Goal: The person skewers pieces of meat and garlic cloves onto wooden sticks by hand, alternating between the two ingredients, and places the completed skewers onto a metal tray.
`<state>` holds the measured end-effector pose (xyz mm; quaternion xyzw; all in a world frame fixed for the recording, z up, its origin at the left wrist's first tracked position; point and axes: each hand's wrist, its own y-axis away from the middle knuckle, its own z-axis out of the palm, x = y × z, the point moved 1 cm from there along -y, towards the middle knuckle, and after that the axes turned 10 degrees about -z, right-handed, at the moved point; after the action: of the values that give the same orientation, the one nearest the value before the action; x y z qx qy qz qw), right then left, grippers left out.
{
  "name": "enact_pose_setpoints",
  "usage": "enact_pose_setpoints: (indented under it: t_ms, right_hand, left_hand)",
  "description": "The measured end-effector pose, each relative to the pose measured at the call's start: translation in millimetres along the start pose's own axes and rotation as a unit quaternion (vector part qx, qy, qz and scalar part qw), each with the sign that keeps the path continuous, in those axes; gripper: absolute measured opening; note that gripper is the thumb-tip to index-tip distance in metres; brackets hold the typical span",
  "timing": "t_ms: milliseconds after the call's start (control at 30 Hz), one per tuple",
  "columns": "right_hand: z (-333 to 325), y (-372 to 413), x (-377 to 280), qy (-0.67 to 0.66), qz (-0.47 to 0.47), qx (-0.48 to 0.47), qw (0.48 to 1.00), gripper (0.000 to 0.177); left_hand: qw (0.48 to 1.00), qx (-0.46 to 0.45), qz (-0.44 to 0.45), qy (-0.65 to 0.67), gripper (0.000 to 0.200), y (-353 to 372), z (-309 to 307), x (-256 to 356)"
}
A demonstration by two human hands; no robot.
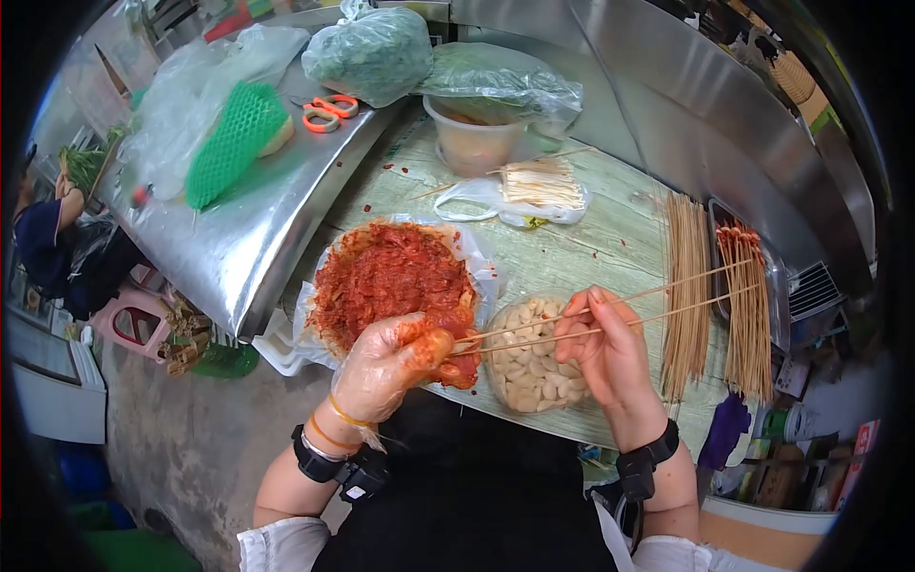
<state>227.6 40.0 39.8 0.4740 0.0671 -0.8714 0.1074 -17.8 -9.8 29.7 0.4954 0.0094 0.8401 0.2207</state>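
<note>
Black fabric of an apron (457, 496) lies nearest. Beyond it the hands are apart: the left hand (386, 357), in a clear plastic glove, is closed around a soft, red-coated piece (463, 372), while the right hand (610, 353), bare, pinches two long, thin wooden skewers (686, 279), whose ends reach that piece. The piece hangs over the near edge of a round bowl of chunky red mixture (396, 281). Just beside it sits a clear round container of pale, clove-shaped pieces (538, 386). Farther off are a bundle of pale strips (543, 183) on white plastic and a translucent round tub (477, 141).
</note>
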Motion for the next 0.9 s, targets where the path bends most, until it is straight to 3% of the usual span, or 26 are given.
enact_pose_setpoints:
  t_ms: [100, 300, 433, 500, 600, 633, 667, 733, 767, 833, 900]
  right_hand:
    - [5, 0, -2, 0.046, -0.018, 0.003, 0.999, 0.031]
    - [12, 3, -6, 0.090, -0.045, 0.006, 0.995, 0.033]
    - [7, 1, -7, 0.145, -0.033, -0.001, 0.989, 0.033]
    - [11, 0, -9, 0.136, -0.023, -0.015, 0.990, 0.032]
    - [15, 1, -11, 0.127, -0.043, -0.023, 0.991, 0.032]
    - [16, 2, -11, 0.126, -0.059, -0.017, 0.990, 0.032]
    - [18, 4, -11, 0.126, -0.058, -0.019, 0.990, 0.032]
    - [22, 12, -10, 0.122, -0.180, -0.008, 0.976, 0.032]
    - [24, 15, -8, 0.125, -0.172, -0.002, 0.977, 0.032]
    - [30, 23, -5, 0.143, -0.200, -0.002, 0.969, 0.030]
    - [35, 26, 0, 0.147, -0.222, -0.005, 0.964, 0.028]
  left_hand:
    - [0.997, 0.026, -0.044, -0.049, 0.033, 1, 4, 3]
    - [0.994, 0.077, -0.053, 0.059, 0.026, 1, 8, -3]
    - [0.979, 0.070, 0.004, -0.191, 0.026, -1, -8, -7]
    - [0.973, 0.080, 0.001, -0.217, 0.027, -2, -11, -10]
    - [0.993, 0.078, -0.030, -0.081, 0.028, -6, -12, -15]
    - [0.993, 0.080, -0.025, -0.082, 0.028, -6, -12, -13]
    - [0.995, 0.099, 0.002, 0.000, 0.030, -6, -9, -10]
    - [0.984, 0.117, 0.027, 0.134, 0.033, -6, -6, -4]
    - [0.983, 0.118, 0.018, 0.140, 0.033, -7, -5, -2]
    - [0.976, 0.065, 0.099, 0.185, 0.037, -6, -3, -2]
    - [0.978, 0.087, 0.181, 0.053, 0.036, -9, -3, -6]
